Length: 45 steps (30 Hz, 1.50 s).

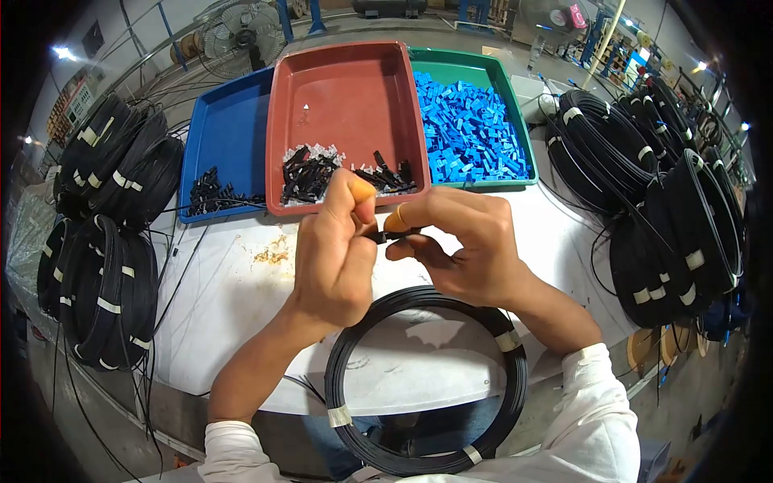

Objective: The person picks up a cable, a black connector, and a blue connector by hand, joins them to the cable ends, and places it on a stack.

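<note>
Above the white table, my left hand (330, 262) and my right hand (479, 241) meet, fingertips close together. Both are closed in a pinch on a small black connector-like part (384, 237); its exact kind is mostly hidden by the fingers. Yellow covers show on a fingertip of my left hand and a finger of my right. Just below the hands, a taped coil of thin black cable (336, 370) lies over the table's front edge. Beyond them, a red tray (346, 88) holds black connector pieces (306, 179) and small clear pieces (324, 153).
A blue tray (229, 121) with small black parts stands left of the red one. To its right, a green tray (519, 121) holds many blue clips (467, 133). Black cable coils (109, 290) hang at left, and more coils (676, 233) are piled at right.
</note>
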Motion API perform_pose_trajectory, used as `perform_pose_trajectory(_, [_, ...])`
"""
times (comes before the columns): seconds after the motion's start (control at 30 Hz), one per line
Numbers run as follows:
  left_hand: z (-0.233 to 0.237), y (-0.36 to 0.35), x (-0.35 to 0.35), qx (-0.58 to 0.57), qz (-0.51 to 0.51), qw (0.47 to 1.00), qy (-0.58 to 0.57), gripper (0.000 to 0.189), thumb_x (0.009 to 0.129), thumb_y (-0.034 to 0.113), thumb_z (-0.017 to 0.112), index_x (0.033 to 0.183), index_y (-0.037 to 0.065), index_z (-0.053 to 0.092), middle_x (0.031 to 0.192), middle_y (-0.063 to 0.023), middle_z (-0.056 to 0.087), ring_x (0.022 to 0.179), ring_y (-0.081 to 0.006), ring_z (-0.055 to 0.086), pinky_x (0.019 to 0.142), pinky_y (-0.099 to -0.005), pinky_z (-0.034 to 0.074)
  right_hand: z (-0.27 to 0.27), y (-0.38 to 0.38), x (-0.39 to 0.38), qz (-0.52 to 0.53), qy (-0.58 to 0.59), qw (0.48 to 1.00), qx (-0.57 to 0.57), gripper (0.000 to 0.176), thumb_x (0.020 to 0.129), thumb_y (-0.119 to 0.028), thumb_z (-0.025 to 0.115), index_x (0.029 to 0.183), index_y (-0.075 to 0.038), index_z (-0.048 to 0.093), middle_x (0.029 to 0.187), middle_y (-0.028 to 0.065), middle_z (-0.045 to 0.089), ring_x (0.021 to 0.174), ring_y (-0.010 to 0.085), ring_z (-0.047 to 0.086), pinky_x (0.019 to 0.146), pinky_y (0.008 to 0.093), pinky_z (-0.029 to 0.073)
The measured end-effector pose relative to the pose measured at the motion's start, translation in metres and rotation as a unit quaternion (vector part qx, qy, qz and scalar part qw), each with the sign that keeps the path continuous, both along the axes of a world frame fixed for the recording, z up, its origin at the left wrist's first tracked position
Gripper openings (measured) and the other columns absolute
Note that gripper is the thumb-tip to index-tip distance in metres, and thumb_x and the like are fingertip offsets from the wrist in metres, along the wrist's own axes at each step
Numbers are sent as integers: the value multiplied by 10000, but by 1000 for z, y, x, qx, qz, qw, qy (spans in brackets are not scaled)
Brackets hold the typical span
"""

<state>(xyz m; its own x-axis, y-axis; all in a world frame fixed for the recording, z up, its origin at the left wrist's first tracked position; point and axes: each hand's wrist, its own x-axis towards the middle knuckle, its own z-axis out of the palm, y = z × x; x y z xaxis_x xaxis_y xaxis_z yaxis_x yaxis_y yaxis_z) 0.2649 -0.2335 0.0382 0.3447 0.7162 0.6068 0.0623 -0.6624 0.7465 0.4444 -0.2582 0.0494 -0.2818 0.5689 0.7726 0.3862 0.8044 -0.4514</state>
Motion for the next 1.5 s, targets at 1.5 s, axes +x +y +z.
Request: perform_pose_trajectory(1.5, [1,7,-9,-246,-95,959,-101,101,854,26,395,939,71,424,699,41,348,548,-18,278,473,-228,227,-24,24,-2,-47,-52,970,232,250,648,13,751,877,-15,654,850,103,686,652,232,611,558,344,453])
